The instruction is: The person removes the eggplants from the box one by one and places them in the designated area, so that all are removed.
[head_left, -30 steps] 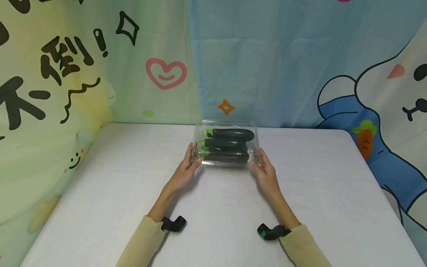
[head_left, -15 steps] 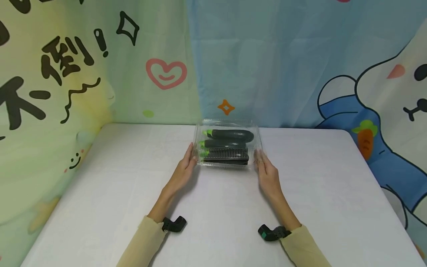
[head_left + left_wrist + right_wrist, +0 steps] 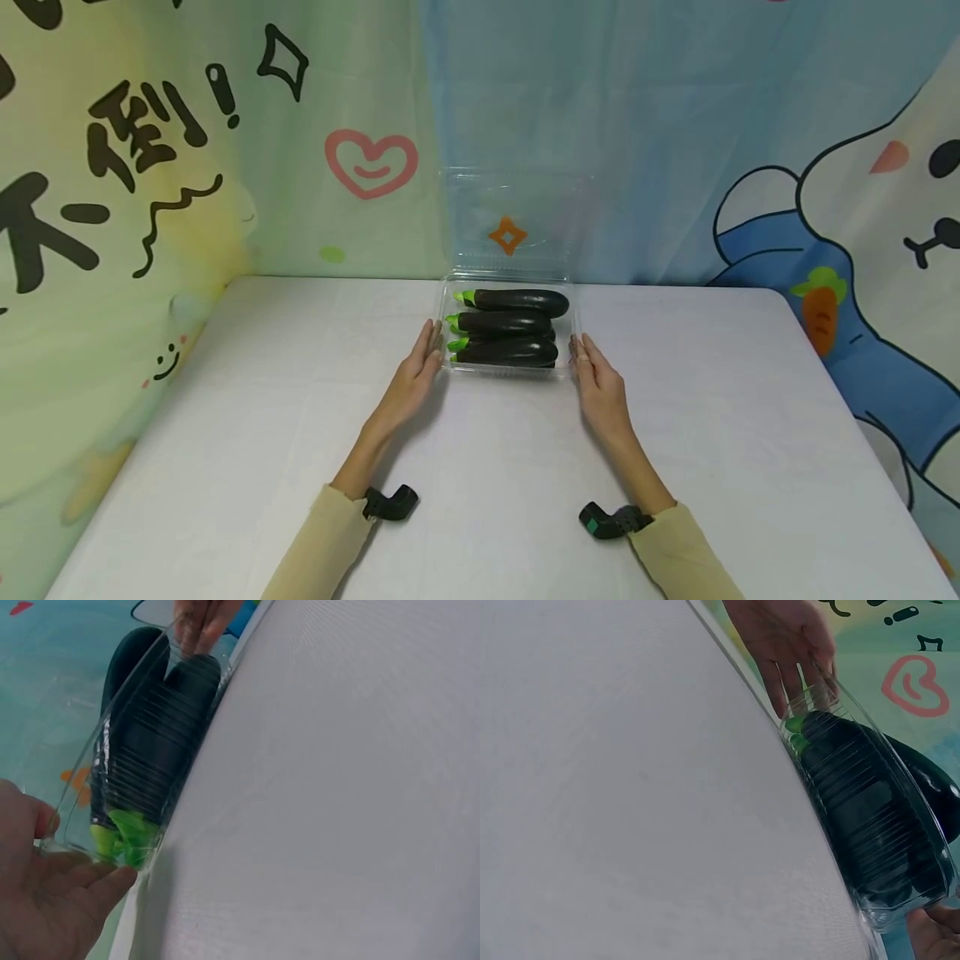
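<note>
A clear plastic clamshell tray (image 3: 510, 372) sits at the far middle of the table with three dark eggplants (image 3: 510, 323) lying side by side, green stems to the left. Its transparent lid (image 3: 517, 217) stands upright, open, against the backdrop. My left hand (image 3: 422, 360) lies flat with straight fingers touching the tray's left side, and my right hand (image 3: 592, 375) does the same on the right. In the left wrist view the left hand (image 3: 45, 900) is at the stem-end corner of the tray (image 3: 75, 817). The right hand (image 3: 934, 934) shows only at the frame's corner in the right wrist view.
A white cloth covers the table (image 3: 480, 467); a cartoon-printed curtain (image 3: 187, 167) hangs close behind the tray. Black camera mounts (image 3: 390, 502) sit on both wrists. The table's right edge (image 3: 847, 400) slopes off beside the blue curtain.
The lid, which lay down over the eggplants, has swung up and now stands open. Both hands have slid from the tray's front corners to its sides.
</note>
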Demonstrator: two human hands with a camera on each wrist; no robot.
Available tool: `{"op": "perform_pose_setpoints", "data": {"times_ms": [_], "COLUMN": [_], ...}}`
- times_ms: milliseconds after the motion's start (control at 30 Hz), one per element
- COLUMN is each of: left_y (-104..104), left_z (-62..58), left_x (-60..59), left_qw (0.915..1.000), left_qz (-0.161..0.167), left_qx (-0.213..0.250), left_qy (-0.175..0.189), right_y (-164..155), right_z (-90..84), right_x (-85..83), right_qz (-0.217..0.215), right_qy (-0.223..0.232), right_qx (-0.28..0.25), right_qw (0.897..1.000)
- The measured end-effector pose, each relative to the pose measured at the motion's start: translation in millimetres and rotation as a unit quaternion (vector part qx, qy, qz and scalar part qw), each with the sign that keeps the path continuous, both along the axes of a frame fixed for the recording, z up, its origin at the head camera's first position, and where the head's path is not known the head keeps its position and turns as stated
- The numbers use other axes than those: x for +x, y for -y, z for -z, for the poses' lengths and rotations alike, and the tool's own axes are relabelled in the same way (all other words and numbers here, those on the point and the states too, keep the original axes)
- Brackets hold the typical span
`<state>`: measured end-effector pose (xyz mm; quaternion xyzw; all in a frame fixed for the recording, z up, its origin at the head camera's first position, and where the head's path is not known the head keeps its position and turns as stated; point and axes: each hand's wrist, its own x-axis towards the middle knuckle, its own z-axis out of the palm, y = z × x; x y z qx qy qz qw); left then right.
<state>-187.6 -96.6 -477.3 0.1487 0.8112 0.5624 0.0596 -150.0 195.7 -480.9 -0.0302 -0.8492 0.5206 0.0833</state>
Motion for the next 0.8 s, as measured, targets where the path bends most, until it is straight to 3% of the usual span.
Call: {"op": "perform_pose_setpoints", "data": {"times_ms": [333, 567, 800], "left_y": [0, 2, 1], "left_z": [-0.4, -1.3, 1.0], "left_x": [1.6, 1.5, 0.9], "left_qw": [0.9999, 0.9998, 0.9998], "left_qz": [-0.010, -0.013, -0.016], "left_qx": [-0.004, -0.005, -0.006], "left_qy": [-0.005, -0.012, -0.006], "right_y": [-1, -1, -1], "right_z": [-0.7, -0.9, -4.7], "right_x": [-3.5, -10.7, -21.7], "right_qz": [0.016, 0.015, 0.020], "right_qy": [0.015, 0.007, 0.029], "right_qx": [-0.083, -0.083, -0.045], "right_qw": [0.996, 0.996, 0.998]}}
